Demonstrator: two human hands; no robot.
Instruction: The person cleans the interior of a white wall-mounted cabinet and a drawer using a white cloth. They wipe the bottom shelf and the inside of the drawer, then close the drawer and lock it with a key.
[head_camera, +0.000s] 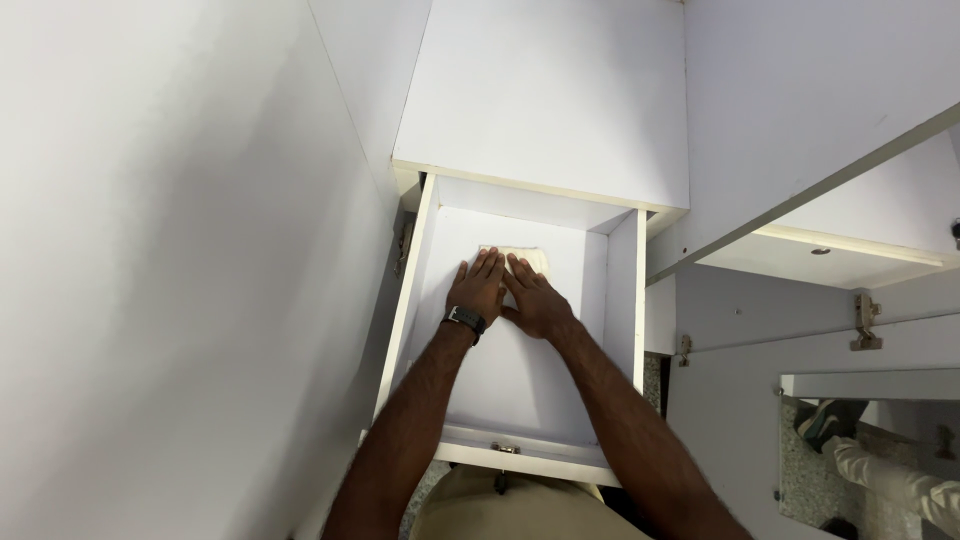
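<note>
A person leans over an open white drawer (425, 300), both arms stretched down into it; the left hand (478, 285) lies flat, fingers straight and together, gripping nothing, a dark wristwatch (465, 320) on its wrist; the right hand (537, 298) lies beside it, palm down, unclenched, the two touching at the fingers; both press on a pale cream folded cloth (530, 257) lying on the drawer floor toward its back wall, only its far edge showing past the fingertips; a white cabinet top (550, 90) sits above the drawer; a mirror (870, 450) hangs low on the right.
</note>
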